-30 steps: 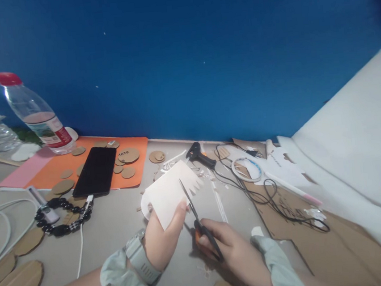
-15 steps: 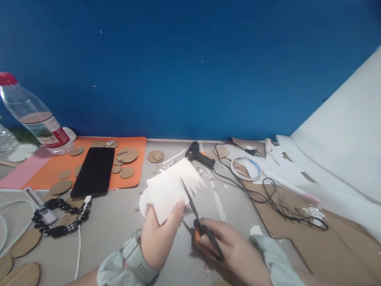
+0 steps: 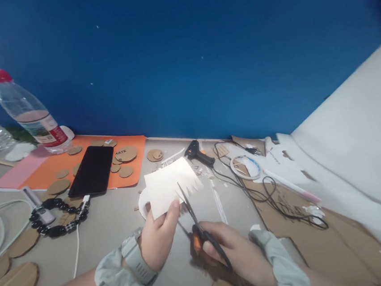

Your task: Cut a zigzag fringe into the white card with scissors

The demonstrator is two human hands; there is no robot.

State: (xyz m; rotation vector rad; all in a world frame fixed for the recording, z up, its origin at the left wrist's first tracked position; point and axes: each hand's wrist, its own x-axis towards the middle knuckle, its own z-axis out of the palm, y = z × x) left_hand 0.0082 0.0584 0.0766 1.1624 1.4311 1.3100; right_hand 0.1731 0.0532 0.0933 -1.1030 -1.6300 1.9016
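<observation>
Both hands of mine are clamped on something: the left hand (image 3: 161, 240) pinches white paper (image 3: 164, 186) between thumb and fingers above the grey table (image 3: 108, 232), and the right hand (image 3: 236, 251) grips black scissors (image 3: 192, 214), tips over the paper. Compared with half a second ago, the blades have parted a little and the paper has turned slightly (its right edge is a row of jagged slits), which suggests I am between snips, the cutting unfinished. A curved white piece (image 3: 143, 203) shows by the paper's left edge; I cannot tell whether I hold it too. Beyond lies a black glue gun (image 3: 198, 153); leftward, cardboard discs (image 3: 126, 171) and a black phone (image 3: 94, 170) rest around an orange sheet (image 3: 139, 148).
</observation>
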